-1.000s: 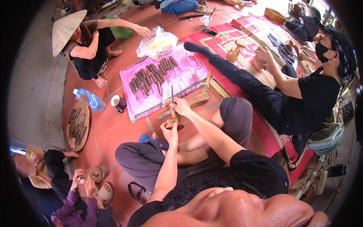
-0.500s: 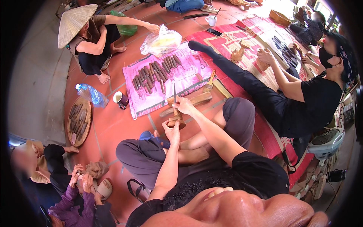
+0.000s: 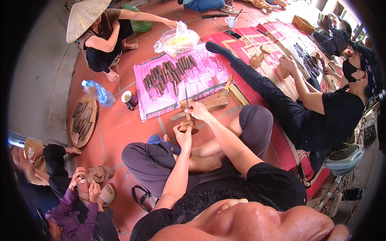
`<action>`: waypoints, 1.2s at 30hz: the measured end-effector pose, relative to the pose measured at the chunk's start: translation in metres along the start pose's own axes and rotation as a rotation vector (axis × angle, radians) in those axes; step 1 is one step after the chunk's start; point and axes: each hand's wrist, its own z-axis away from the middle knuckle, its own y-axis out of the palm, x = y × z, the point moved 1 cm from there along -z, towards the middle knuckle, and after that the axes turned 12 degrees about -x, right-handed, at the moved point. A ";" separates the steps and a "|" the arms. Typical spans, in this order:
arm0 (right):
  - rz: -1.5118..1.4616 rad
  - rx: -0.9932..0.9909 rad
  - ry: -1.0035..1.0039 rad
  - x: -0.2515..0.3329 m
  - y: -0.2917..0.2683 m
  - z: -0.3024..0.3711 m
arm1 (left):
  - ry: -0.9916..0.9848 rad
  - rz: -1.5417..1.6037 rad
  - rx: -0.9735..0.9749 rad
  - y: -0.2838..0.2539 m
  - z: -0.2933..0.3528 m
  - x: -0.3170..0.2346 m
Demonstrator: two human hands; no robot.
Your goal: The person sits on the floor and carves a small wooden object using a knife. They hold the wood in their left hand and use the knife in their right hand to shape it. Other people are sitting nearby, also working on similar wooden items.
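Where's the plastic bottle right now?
In the head view, the plastic bottle is on the red floor left of centre, between the round basket and the dark mug.

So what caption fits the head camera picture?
The left hand holds a brown, round-based wooden carving, the right hand a slim dark tool, near a pink rectangular sheet.

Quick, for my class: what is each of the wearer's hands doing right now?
Left hand: closed, holding a small wooden carving.
Right hand: closed, holding a slim dark tool.
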 end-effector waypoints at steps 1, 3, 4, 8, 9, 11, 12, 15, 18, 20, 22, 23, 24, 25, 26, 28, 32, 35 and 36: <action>0.010 -0.038 0.025 0.000 0.003 0.000 | -0.001 0.014 0.006 0.001 0.001 0.000; 0.001 -0.079 0.081 0.001 0.004 -0.001 | -0.001 0.039 0.008 0.001 0.002 -0.002; -0.018 -0.080 0.112 0.002 0.003 -0.002 | -0.002 0.036 0.005 0.000 0.003 -0.002; -0.120 -0.030 0.091 -0.002 -0.001 -0.001 | -0.009 -0.015 -0.003 -0.002 0.004 -0.008; -0.082 -0.007 0.053 -0.003 -0.001 -0.001 | -0.013 -0.036 -0.002 -0.001 0.004 -0.007; -0.006 0.036 -0.022 -0.005 0.002 0.000 | 0.011 -0.003 0.005 0.001 0.003 -0.004; 0.013 -0.007 -0.031 -0.001 0.004 0.001 | 0.021 0.009 0.005 0.000 0.002 -0.003; -0.022 -0.085 0.103 0.003 0.005 0.000 | 0.022 0.018 0.006 0.000 0.003 -0.004; -0.051 -0.205 0.088 0.002 0.001 0.002 | -0.007 0.011 0.009 0.000 0.006 -0.010; -0.041 -0.083 0.039 0.005 -0.002 0.003 | -0.005 0.017 0.005 -0.002 0.003 -0.005; -0.027 -0.024 -0.007 0.006 -0.003 0.004 | -0.001 0.019 0.003 -0.002 0.000 0.000; -0.021 -0.022 -0.031 0.009 -0.001 0.006 | 0.003 0.016 -0.002 -0.002 -0.001 0.003; -0.014 -0.024 -0.050 0.006 0.001 0.007 | 0.006 0.012 -0.002 -0.002 0.000 0.002; 0.000 -0.048 -0.020 0.004 0.003 0.005 | 0.004 0.022 0.002 -0.001 0.000 0.002; 0.015 -0.071 0.009 0.002 0.005 0.001 | 0.001 0.033 0.005 0.001 0.001 0.001; 0.012 -0.092 0.060 -0.005 0.007 -0.004 | 0.008 0.026 0.011 0.002 0.004 -0.004; -0.097 -0.031 0.035 -0.005 0.004 -0.003 | 0.026 -0.013 0.001 -0.002 0.003 -0.005; -0.068 0.003 -0.033 -0.004 0.003 0.001 | 0.010 -0.011 -0.003 -0.002 0.004 -0.007; -0.038 0.008 -0.053 -0.001 0.004 0.002 | 0.005 -0.010 -0.007 -0.002 0.004 -0.007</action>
